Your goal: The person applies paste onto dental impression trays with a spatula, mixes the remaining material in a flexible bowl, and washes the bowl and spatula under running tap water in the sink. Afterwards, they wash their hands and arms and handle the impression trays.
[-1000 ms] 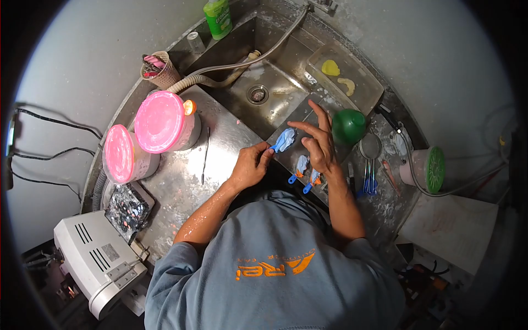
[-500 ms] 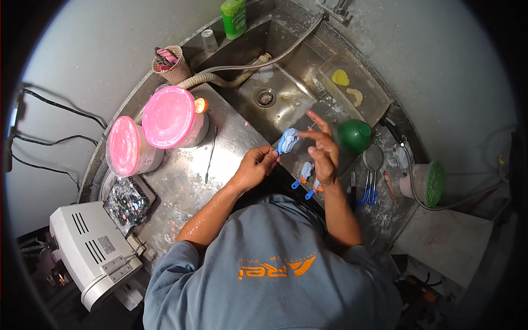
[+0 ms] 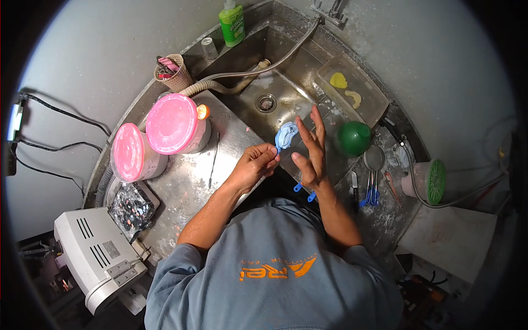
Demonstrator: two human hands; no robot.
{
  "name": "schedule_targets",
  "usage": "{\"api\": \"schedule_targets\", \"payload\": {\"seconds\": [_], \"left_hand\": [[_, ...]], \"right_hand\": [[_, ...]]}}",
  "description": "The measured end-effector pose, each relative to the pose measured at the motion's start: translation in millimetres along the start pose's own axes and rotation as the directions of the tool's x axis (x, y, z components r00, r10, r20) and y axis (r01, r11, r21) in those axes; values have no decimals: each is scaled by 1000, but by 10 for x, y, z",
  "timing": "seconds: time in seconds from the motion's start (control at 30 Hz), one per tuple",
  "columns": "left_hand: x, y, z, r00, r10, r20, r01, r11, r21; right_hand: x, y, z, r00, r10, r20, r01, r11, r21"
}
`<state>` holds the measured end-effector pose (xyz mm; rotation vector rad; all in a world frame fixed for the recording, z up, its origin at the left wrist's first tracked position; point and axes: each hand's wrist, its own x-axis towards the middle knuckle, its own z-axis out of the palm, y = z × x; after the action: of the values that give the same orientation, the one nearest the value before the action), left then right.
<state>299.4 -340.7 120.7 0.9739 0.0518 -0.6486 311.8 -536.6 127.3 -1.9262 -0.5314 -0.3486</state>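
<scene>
Pinched by its handle in my left hand [image 3: 254,166] is a dental impression tray [image 3: 286,136], filled with light blue, lumpy impression material. My right hand [image 3: 312,154] is raised just to the right of it with fingers spread and nothing in them; one fingertip is close to the material, and I cannot tell if it touches. Below my right hand, the blue handles [image 3: 298,187] of two more trays stick out over the sink-side counter, the rest of them mostly hidden by my hand and wrist. A green rubber mixing bowl [image 3: 353,138] sits to the right.
Behind my hands is a steel sink [image 3: 294,91] with a hose. Two pink-lidded tubs [image 3: 171,124] and a thin metal tool [image 3: 214,159] occupy the left counter. On the right are a strainer [image 3: 373,158], a knife [image 3: 355,187], a green-lidded tub [image 3: 435,182] and a clear tray [image 3: 367,104].
My right hand has turned and shifted slightly left and down, fingers now pointing more upward. It covers more of the two trays below. The held tray is tilted slightly differently.
</scene>
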Motion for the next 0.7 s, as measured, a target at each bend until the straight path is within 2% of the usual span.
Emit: {"api": "schedule_targets", "payload": {"seconds": [0.17,0.27,0.37,0.47,0.57,0.7], "left_hand": [[-46,71,13,997,-10,-79,10,1000,-4],[-52,101,-8,996,-21,-88,18,999,-37],[-80,144,-13,997,-23,-78,19,999,-47],[-94,183,-18,996,-10,-85,6,999,-42],[-91,201,-12,996,6,-90,-9,999,-33],[-87,171,-43,995,22,-101,-23,1000,-14]], "right_hand": [[-42,-36,47,990,-139,-6,134,963,-233],[-73,-22,69,978,-204,53,210,925,-315],[-56,-49,104,977,-202,65,212,916,-340],[-14,-85,88,970,-196,147,238,898,-370],[-8,-92,100,968,-221,120,249,901,-356],[32,-80,107,981,-172,94,194,919,-344]]}}
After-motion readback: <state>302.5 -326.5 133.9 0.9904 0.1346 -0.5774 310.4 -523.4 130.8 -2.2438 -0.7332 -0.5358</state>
